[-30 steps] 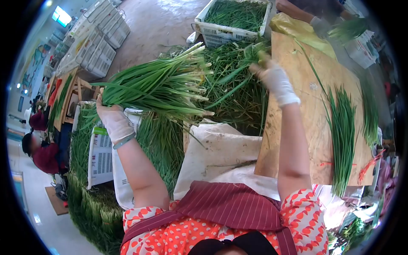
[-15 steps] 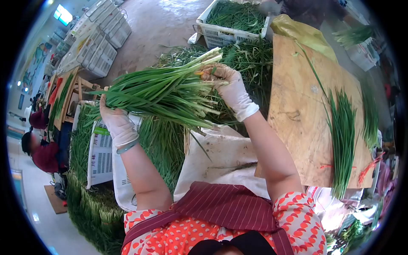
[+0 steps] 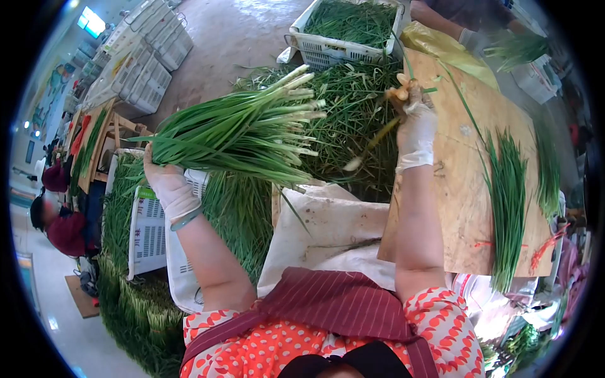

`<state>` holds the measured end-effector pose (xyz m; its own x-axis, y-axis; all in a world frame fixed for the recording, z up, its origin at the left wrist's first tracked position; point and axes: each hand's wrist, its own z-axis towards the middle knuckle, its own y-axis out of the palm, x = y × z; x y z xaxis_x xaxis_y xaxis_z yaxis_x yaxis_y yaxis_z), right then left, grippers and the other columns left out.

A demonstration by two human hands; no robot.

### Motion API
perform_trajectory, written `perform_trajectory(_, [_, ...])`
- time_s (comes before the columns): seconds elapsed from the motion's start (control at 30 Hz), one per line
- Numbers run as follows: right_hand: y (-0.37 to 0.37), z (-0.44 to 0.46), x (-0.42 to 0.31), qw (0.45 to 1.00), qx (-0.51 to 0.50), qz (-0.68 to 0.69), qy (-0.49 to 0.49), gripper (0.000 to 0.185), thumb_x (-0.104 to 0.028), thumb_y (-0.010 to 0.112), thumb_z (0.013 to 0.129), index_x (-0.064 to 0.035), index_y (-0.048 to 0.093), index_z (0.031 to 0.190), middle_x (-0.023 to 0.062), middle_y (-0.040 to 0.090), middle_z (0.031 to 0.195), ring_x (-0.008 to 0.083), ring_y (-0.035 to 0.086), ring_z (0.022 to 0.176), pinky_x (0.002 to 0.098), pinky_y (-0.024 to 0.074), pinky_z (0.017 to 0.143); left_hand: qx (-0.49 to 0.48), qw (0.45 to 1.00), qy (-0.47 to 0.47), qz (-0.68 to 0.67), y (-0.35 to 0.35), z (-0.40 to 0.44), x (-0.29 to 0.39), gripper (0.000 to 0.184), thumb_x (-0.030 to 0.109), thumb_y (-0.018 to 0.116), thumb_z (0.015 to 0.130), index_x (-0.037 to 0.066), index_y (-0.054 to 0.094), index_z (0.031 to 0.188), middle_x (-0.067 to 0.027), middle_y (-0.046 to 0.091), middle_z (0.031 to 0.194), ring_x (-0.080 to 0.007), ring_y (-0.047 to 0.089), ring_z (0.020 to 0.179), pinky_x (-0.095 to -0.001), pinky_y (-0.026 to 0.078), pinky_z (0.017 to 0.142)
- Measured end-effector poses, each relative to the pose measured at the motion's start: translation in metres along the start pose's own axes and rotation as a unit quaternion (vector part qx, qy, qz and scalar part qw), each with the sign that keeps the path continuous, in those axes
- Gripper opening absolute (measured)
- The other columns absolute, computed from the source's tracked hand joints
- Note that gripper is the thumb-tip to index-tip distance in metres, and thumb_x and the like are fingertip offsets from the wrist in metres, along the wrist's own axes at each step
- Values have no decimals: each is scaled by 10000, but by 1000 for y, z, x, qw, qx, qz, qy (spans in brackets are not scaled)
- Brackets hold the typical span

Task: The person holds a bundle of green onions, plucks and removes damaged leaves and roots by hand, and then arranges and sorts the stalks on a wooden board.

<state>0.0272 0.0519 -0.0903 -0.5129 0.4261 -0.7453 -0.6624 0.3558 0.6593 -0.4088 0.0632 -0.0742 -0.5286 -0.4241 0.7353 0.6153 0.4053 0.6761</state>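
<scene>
My gloved left hand (image 3: 169, 183) is closed round the leafy end of a bunch of green stalks (image 3: 233, 129), whose pale ends point right. To the right, my gloved right hand (image 3: 414, 116) has its fingers pinched around a few loose green leaves and a yellowish stalk (image 3: 380, 133), over the left edge of the wooden board (image 3: 447, 189). Beneath and between my hands lies a heap of loose leaves (image 3: 353, 120). Another bunch of green stalks (image 3: 509, 201) lies on the board, with a red tie (image 3: 482, 244) near its lower part.
A white crate (image 3: 337, 49) of greens stands beyond the heap. White cloth (image 3: 321, 227) hangs in front of me. Crates (image 3: 148, 242) and more greens are at left. At the upper right a co-worker's arm (image 3: 438, 20) reaches in near a yellow bag (image 3: 435, 47).
My right hand has moved from the pale stalk ends rightward to the board's edge, carrying loose pieces. My left hand still holds the bunch. The co-worker's arm has come back into view.
</scene>
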Motion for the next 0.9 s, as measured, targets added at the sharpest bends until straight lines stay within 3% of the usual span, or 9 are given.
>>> perform_trajectory(0.07, [-24,13,5,981,-86,-174,-12,251,-210,592,857,-45,610,1046,90,655,871,172,620,794,306,489,778,-7,997,56,51,-3,-7,2,244,73,464,872,-24,492,1095,-138,578,1071,-236,591,900,-380,508,832])
perform_trajectory(0.13, [-19,-1,3,677,-182,-713,0,336,-182,617,826,-104,585,1151,100,655,971,214,621,886,311,461,852,-51,948,165,266,1,-17,1,296,-60,480,830,-51,447,1124,-153,552,1082,-210,580,899,-343,513,824])
perform_trajectory(0.23, [14,-26,-3,863,-276,-417,-75,398,-133,671,765,-151,599,1156,85,604,1130,222,562,1036,307,421,914,-76,947,172,262,5,-20,-2,356,-132,487,792,-56,436,1136,-154,557,1048,-195,575,893,-328,512,813])
perform_trajectory(0.43, [48,-46,6,886,-378,-269,18,304,-58,695,740,-12,638,1035,86,654,946,136,587,858,254,455,806,-39,995,-65,-64,12,-11,8,380,-134,496,769,-55,442,1136,-149,561,1047,-200,574,903,-340,502,833])
perform_trajectory(0.53, [43,-53,7,882,-320,-342,44,251,-61,700,742,41,638,963,74,656,839,103,582,761,226,465,723,-67,945,142,287,6,-16,-3,393,-151,476,764,-59,445,1145,-161,565,1056,-199,576,919,-339,500,840])
perform_trajectory(0.73, [13,-38,-10,976,-202,36,76,204,-135,612,837,-4,620,993,70,645,869,127,604,757,260,519,693,-1,1000,-2,-19,1,-5,2,291,-66,448,839,23,501,1112,-179,572,1083,-275,584,935,-428,512,833])
perform_trajectory(0.83, [-14,-15,-3,967,-219,99,87,296,-153,630,814,-50,595,1090,73,653,875,168,617,799,292,500,754,-51,956,157,243,-1,-13,-6,340,-111,494,797,24,502,1109,-178,578,1057,-246,590,909,-398,516,821])
perform_trajectory(0.87, [-18,-11,7,919,-239,-310,-48,310,-180,644,796,-86,610,1089,79,655,886,191,616,826,311,483,781,-51,956,157,243,-1,-11,-6,340,-111,494,797,24,502,1109,-178,578,1057,-246,590,909,-398,516,821])
perform_trajectory(0.9, [-20,-9,12,698,-213,-661,-174,325,-207,658,777,-121,624,1089,86,657,898,213,615,852,330,467,809,-36,973,116,194,-1,-7,-4,322,-90,477,820,7,492,1126,-148,577,1048,-213,584,901,-347,511,810])
